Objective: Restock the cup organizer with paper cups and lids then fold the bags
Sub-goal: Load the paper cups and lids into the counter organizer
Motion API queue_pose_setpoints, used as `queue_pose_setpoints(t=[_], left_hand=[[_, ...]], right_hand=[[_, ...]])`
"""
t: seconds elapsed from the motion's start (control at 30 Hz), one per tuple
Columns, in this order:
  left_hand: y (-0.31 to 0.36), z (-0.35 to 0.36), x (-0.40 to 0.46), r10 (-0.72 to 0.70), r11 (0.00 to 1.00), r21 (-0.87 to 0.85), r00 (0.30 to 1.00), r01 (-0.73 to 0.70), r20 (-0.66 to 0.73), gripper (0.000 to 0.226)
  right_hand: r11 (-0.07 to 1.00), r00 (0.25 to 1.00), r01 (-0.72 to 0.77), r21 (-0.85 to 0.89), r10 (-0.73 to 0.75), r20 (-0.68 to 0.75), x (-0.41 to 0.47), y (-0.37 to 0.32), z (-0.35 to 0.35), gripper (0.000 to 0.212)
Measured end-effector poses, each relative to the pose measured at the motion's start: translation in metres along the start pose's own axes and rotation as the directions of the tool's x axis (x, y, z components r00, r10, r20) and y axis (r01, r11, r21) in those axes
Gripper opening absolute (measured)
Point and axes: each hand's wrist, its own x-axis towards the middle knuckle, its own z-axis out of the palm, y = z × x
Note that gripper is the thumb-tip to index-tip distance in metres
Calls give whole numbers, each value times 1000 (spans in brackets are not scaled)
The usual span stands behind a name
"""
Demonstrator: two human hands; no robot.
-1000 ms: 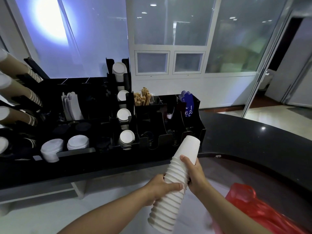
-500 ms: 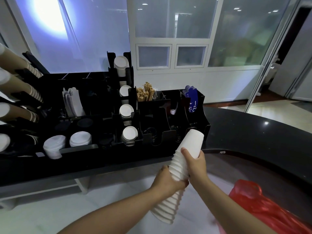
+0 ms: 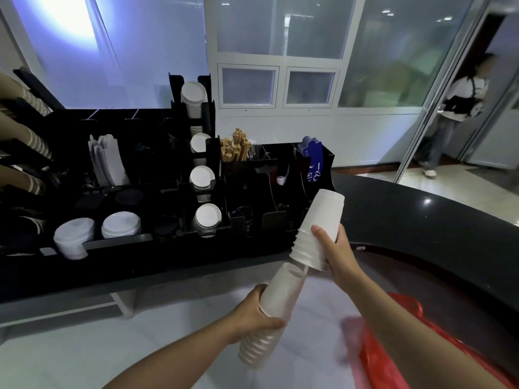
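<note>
Gripping white paper cups in both hands at the lower centre of the frame, you hold two nested stacks end to end and tilted toward the upper right: your right hand (image 3: 335, 252) curls its fingers round the upper stack of cups (image 3: 318, 230), while your left hand (image 3: 254, 314) wraps the lower stack of cups (image 3: 273, 313), its top cup just inside the mouth of the stack above. Behind them, filling the left and centre of the frame, the black cup organizer (image 3: 266, 192) stands on a dark counter (image 3: 407, 217), with white cups lying in a central column (image 3: 200, 178), piles of white lids (image 3: 120, 224) at lower left, brown striped cups (image 3: 31, 141) jutting in at the far left edge, wooden stirrers (image 3: 234, 146) at centre and a blue packet (image 3: 313, 161) in the rightmost slot. A red plastic bag (image 3: 393, 355) lies crumpled at the lower right. A person (image 3: 455, 116) stands in the doorway at the upper right.
</note>
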Motion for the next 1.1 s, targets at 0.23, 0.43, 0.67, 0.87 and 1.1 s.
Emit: queue_pose_setpoints(t=[0.23,0.43,0.67,0.87,1.1], left_hand=[[-37,21,6,-53,995,90,996,46,77,90],[-29,19,12,-4,983,181,997,-9,73,100],[16,-21,2,71,964,248,990,-99,121,115],[72,-75,-27,203,941,284,978,-184,-40,71],[141,-157,-50,539,804,503,746,-318,-391,15]], right_hand=[[997,997,-72,13,71,38,-3,-3,-6,65],[999,992,-41,7,40,117,2,-8,-3,67],[998,992,-8,55,2,123,18,-45,29,60],[993,977,98,65,-109,185,35,-84,72,62],[970,948,240,41,-243,206,56,-151,138,54]])
